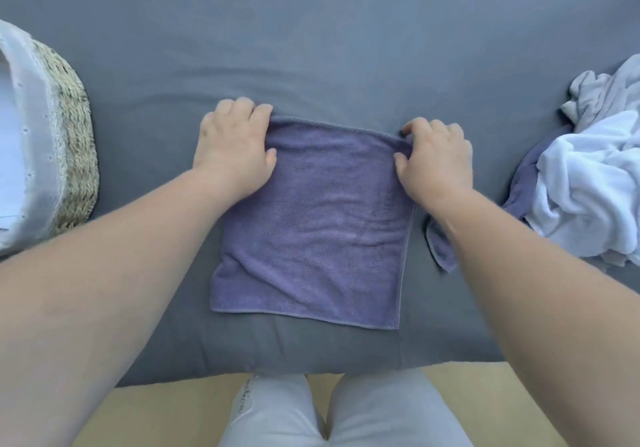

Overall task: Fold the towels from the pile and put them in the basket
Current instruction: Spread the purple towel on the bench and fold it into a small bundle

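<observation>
towel (311,221): flat on bed (311,48), spread for folding.
left hand (233,148): grip curled on towel's far left corner, likely to square the edge.
right hand (436,155): grip pinches far right corner.
basket (74,141): left of towel.
pile (588,186): right of towel.

We see one small line of script printed on the pale trousers (277,412), too blurred to read; we can read no other text.
</observation>
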